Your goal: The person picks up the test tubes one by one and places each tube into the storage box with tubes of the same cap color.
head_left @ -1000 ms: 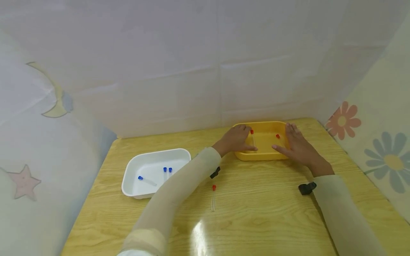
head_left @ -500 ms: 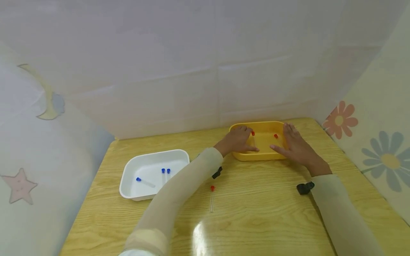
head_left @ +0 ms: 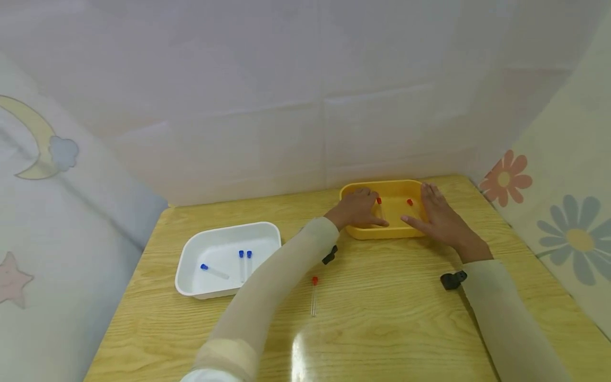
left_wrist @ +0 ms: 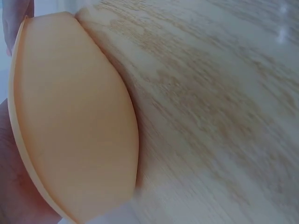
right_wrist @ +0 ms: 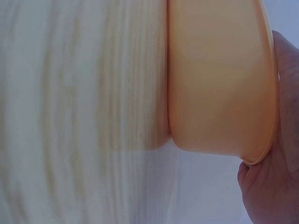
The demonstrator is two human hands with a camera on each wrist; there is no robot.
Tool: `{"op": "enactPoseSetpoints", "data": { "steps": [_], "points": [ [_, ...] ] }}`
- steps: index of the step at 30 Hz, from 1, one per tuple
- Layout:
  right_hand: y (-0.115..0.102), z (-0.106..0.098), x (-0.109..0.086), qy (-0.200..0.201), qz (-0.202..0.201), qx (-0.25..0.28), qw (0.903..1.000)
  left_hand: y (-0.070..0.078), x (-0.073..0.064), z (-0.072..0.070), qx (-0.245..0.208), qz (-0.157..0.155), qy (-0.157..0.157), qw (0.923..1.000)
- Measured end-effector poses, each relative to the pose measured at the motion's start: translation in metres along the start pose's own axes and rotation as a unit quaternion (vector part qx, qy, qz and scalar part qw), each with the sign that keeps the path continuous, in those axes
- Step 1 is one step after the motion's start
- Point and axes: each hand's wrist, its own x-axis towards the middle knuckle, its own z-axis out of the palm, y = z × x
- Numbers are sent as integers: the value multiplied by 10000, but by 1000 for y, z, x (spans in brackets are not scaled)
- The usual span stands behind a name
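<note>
At the back right of the table sits a yellow tray (head_left: 401,233) with two red-capped clear tubes (head_left: 379,201) inside. My left hand (head_left: 358,208) lies over its left end, the thumb extended across the inside. Along the right end rests my right hand (head_left: 441,220), fingers stretched out and thumb spread over the front rim. Both wrist views show the tray wall (left_wrist: 77,116) with a hand (right_wrist: 273,191) at its rim; most fingers are hidden there. Nearer me, a third red-capped tube (head_left: 313,302) lies on the wood.
A white tray (head_left: 215,249) stands at the left, holding three blue-capped tubes (head_left: 216,272), partly beside my left sleeve (head_left: 272,286). Cloth-covered walls (head_left: 248,143) close off the back and sides of the wooden table (head_left: 382,318).
My left hand has shifted slightly right over the yellow tray. The right hand stays at its end of the tray. The whole head view has turned a little, and the tubes lie as before.
</note>
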Motion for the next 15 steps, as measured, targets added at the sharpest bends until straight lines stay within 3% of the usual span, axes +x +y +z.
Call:
{"op": "enactPoseSetpoints", "data": {
  "steps": [15],
  "points": [
    [-5,-3,-4,9,19,-16,10000,7,6,5,588,42,-195,9981]
  ]
}}
